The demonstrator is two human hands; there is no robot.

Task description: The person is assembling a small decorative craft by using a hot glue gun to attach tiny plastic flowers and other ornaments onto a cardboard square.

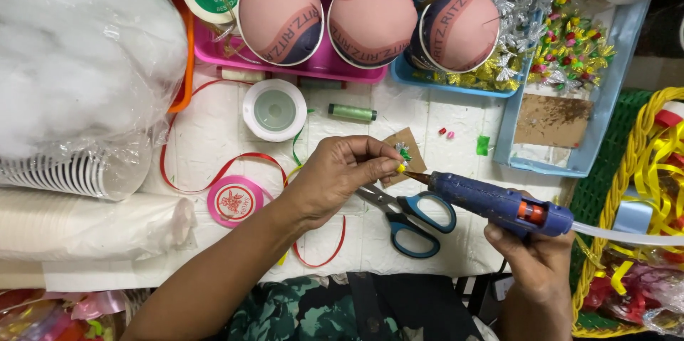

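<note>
The left hand (pixel 335 173) pinches a tiny, maybe foil, flower (pixel 401 167); the right hand (pixel 534 248) grips the glue gun (pixel 499 205), tip touching it, above the scissors (pixel 410 216); gluing looks unfinished.

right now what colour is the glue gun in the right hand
Blue body with an orange trigger, on the glue gun in the head view.

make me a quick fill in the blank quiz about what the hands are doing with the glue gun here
1. The right hand holds a ____ hot glue gun with an orange trigger.
2. The left hand pinches a small ____ bead at the gun's nozzle.
3. The blue-handled metal scissors lie ____ on the white table.
4. A green thread spool lies beside a round ____ tape roll.

Missing words: blue; yellow; open; white
</note>
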